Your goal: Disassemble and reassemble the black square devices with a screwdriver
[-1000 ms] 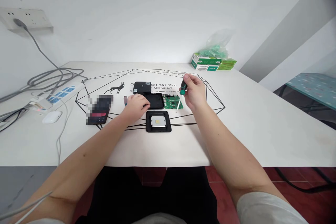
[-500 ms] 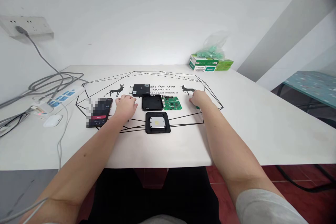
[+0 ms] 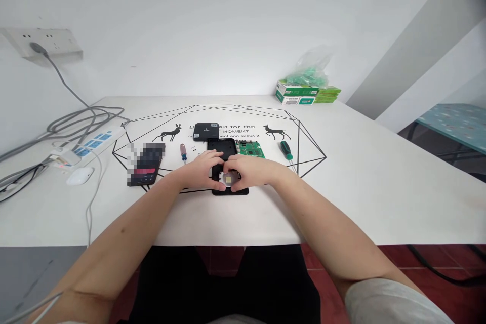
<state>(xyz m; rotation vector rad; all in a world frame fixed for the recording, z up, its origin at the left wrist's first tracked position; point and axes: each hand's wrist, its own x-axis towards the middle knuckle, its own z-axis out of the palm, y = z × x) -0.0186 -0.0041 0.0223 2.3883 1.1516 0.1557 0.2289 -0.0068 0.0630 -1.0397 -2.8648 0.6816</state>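
Observation:
A silver metal plate with a pale square pad [image 3: 228,180] lies in a black case cover [image 3: 239,192] at the near middle of the table. My left hand [image 3: 203,169] grips the plate's left side, thumb at the near edge and fingers curled over the far side. From the right, my right hand [image 3: 248,171] holds it the same way, its thumb close to the left one. Just beyond the hands is an open black case shell [image 3: 221,148], with a green circuit board [image 3: 251,149] beside it, partly hidden by the right hand.
Farther back lies another black case part [image 3: 205,131]. A red-handled screwdriver [image 3: 183,152] and small screws [image 3: 194,150] lie left; a green-handled screwdriver [image 3: 286,151] lies right. A phone [image 3: 148,164], white earbud case [image 3: 79,176] and power strip [image 3: 93,143] occupy the left side.
Both hands have come inward to the metal plate, the left from near the red-handled screwdriver, the right from the green-handled screwdriver. Both screwdrivers now show uncovered on the table.

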